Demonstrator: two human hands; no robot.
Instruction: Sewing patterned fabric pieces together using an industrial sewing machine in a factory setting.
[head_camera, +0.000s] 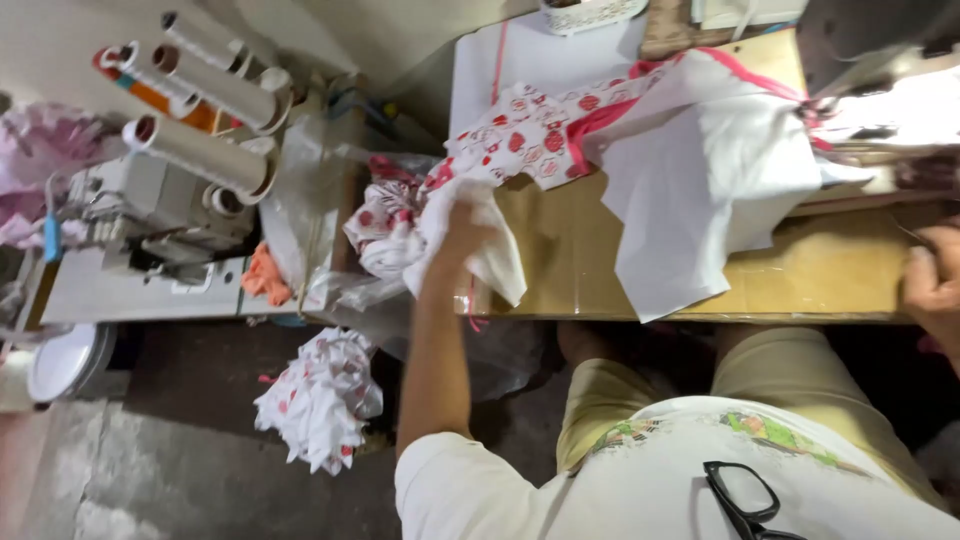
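My left hand reaches out to the left edge of the wooden table and grips a bunch of white cloth from a heap of white fabric with red print. A larger white cloth with pink trim lies spread across the table and runs to the sewing machine at the far right. My right hand rests at the table's right front edge, only partly in view; whether it holds anything does not show.
To the left stands another sewing machine with several thread cones. A bundle of printed white cloth lies on the floor. An orange rag hangs by the machine. Black glasses hang on my shirt.
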